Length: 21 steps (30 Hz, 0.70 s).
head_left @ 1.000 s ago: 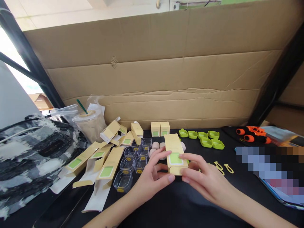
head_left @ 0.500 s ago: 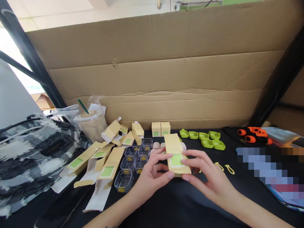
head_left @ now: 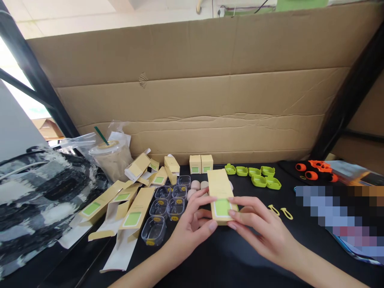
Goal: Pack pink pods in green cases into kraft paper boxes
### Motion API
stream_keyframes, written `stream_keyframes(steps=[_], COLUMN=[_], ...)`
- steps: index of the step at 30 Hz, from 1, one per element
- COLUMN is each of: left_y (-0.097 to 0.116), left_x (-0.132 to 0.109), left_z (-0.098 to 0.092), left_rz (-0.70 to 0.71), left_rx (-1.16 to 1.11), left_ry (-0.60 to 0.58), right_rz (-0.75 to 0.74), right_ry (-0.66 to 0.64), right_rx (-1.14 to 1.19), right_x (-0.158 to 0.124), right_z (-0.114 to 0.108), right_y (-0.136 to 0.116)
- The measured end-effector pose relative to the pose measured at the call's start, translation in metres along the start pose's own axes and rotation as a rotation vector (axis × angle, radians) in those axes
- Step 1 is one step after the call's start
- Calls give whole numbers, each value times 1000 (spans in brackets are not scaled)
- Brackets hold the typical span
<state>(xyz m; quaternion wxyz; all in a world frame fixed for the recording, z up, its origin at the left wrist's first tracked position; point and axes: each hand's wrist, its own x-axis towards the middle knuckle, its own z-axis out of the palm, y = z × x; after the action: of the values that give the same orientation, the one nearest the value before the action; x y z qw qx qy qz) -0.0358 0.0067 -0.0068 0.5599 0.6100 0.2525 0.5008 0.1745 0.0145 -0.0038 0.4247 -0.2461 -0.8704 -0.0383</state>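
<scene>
Between my two hands is a small tan cardboard box point(head_left: 221, 188) with a green square label, its long top part pointing away from me. My left hand point(head_left: 193, 222) grips its left side, thumb near the lower edge. On the right side my right hand point(head_left: 255, 224) holds it, fingertips at the label's edge. Behind the box sit several pale round pieces point(head_left: 195, 185), partly hidden by my left hand and the box. To the left of my left hand stand several clear plastic cups point(head_left: 154, 231) with yellow stickers.
Flattened and opened tan boxes point(head_left: 132, 220) lie at left, near a drink cup point(head_left: 111, 156). Two closed boxes point(head_left: 195, 164) stand at the back. Lime-green cases point(head_left: 259, 181), yellow-green loops point(head_left: 287, 213) and an orange toy car point(head_left: 318, 170) are at right. A cardboard wall point(head_left: 192, 96) rises behind.
The box's near end, which showed a raised flap edge at the lower right, now looks flat and closed. My fingers have shifted slightly along it. The view has moved a little.
</scene>
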Motion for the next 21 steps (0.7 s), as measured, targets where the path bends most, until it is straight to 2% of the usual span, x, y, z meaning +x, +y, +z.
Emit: stream_keyframes(steps=[3,7,10,12,14,17,19,21], left_y=[5,11,11,10,7,0,-4,-7], left_x=[1,4,5,3,-1,-6,-8,-8], left_z=[2,3,0,-1,-3,-2,-1,0], left_rz=[-25,-130,-74,31,130,225,243,240], left_rx=[-109,-151,-115,-92,-39,105,197,253], left_ry=[90,183,215,187,95,-73,-138,-148], right_rz=[-88,-117,-104,29,165,260,300,343], right_ry=[36,-30,141,188,32,-253,-348,-401], right_rx=[-66,53,167,186,122,11,-13,-1], right_x=[0,-1,0,3,8,13,15,15], right_z=[-1,-3,-6,-8,-9,-6,-3,-1], right_y=[2,3,8,13,18,24,27,29])
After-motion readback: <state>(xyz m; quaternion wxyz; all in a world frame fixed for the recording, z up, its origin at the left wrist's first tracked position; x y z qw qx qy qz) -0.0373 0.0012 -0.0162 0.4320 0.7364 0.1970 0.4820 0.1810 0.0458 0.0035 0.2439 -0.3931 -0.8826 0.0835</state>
